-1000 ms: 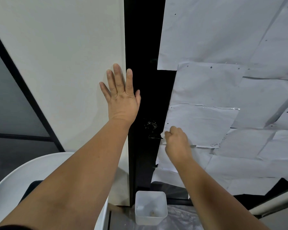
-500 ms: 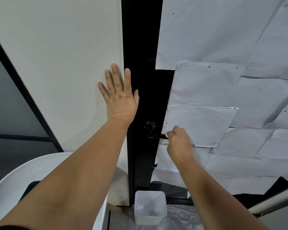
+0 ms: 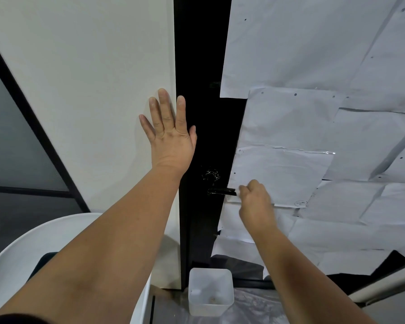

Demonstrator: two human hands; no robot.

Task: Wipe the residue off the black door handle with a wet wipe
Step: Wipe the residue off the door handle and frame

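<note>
Gripping the free end of the black door handle (image 3: 221, 191), the right hand (image 3: 255, 203) has its fingers curled tight around it — whether a wet wipe sits inside that fist, I cannot tell. Just above the handle, pale residue (image 3: 210, 174) clings to the black door strip (image 3: 204, 113). Left of the handle, the left hand (image 3: 171, 134) presses flat on the white panel (image 3: 91, 90), fingers straight and slightly apart. Risk here — a wipe along the lever alone would likely miss that smear above, and a hard pull could swing the door.

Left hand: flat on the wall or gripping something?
Flat. The left hand lies with straight, spread fingers against the white wall beside the black door frame, holding nothing.
</note>
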